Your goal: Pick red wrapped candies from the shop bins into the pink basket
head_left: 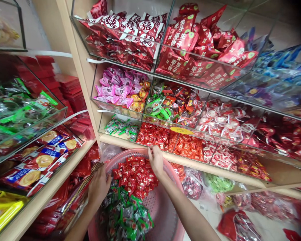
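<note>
A round pink plastic basket with small holes stands below me, against the shelf unit. Inside it, red-wrapped candies are heaped toward the back and green-and-clear wrapped candies lie at the front left. My left hand is closed over the basket's left rim, thumb on the inner side. At the back rim, my right hand has its fingers curled closed on the edge, beside the red candies; its fingertips are partly hidden.
Ahead, a wooden shelf carries clear bins of wrapped sweets, including red candies low down. Another shelf with packaged biscuits runs along the left. Bagged sweets lie on the floor at right.
</note>
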Available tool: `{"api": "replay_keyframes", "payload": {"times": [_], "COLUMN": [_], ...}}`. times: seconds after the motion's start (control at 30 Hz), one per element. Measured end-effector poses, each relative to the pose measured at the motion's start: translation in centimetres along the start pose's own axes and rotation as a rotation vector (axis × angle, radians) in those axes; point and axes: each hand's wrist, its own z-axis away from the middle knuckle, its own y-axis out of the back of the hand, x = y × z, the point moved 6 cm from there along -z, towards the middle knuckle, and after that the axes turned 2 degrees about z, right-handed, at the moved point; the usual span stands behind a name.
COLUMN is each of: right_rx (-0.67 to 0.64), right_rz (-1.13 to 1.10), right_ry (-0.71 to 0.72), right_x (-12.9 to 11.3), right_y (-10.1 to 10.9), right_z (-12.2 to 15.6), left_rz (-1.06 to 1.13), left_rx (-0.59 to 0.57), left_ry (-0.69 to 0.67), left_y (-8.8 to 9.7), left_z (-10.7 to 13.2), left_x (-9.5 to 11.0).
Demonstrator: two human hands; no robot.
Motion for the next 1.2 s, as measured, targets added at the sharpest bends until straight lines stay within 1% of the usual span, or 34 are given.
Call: {"api": "replay_keyframes", "payload": {"times": [0.07,0.13,0.17,0.23,0.33,0.37,0.43,0.57,0.67,0.83,0.93,1.07,1.2], "right_rx": [0.059,0.055,0.017,-0.113,-0.317,-0.362,-0.412,-0.445,-0.459,-0.473,-0.485,-0.584,-0.680], "right_rz": [0.021,0.106,0.177,0.334,0.504,0.536,0.576,0.601,0.577,0.516,0.486,0.489,0.492], "right_ry": [0.005,-0.003,-0.021,-0.089,-0.230,-0.270,-0.331,-0.429,-0.472,-0.512,-0.499,-0.469,-0.475], "right_x": [0.6,1.7,2.3,3.9,6.0,6.4,6.7,6.6,6.8,7.7,7.8,7.5,7.5], "right_y": [1.4,2.1,2.0,1.4,0.0,-0.3,-0.8,-1.3,-1.4,-1.6,-1.7,-1.7,-1.6], "right_z": [-1.9,-3.9,-4.8,-6.4,-7.5,-7.7,-7.8,-7.8,-7.7,-7.5,-7.6,-7.7,-7.9], "left_rz": [0.007,0.008,0.006,0.000,-0.010,-0.012,-0.014,-0.011,-0.004,-0.021,-0.031,-0.038,-0.027], "left_rx": [0.002,-0.005,-0.010,-0.016,-0.016,-0.016,-0.017,-0.016,-0.015,-0.020,-0.025,-0.045,-0.035], "left_ry": [0.000,0.003,0.006,0.014,0.021,0.021,0.020,0.018,0.016,0.015,0.018,0.030,0.024], "left_y": [0.0,0.0,-0.1,-0.1,-0.1,-0.2,-0.2,-0.2,-0.1,-0.1,-0.2,-0.4,-0.3], "left_z": [0.0,0.0,0.0,0.0,0.0,0.0,0.1,0.1,0.1,0.1,0.1,0.1,0.1], "left_x": [0.0,0.0,0.0,-0.1,-0.1,-0.1,-0.1,-0.2,-0.1,0.0,-0.1,-0.3,-0.2]}}
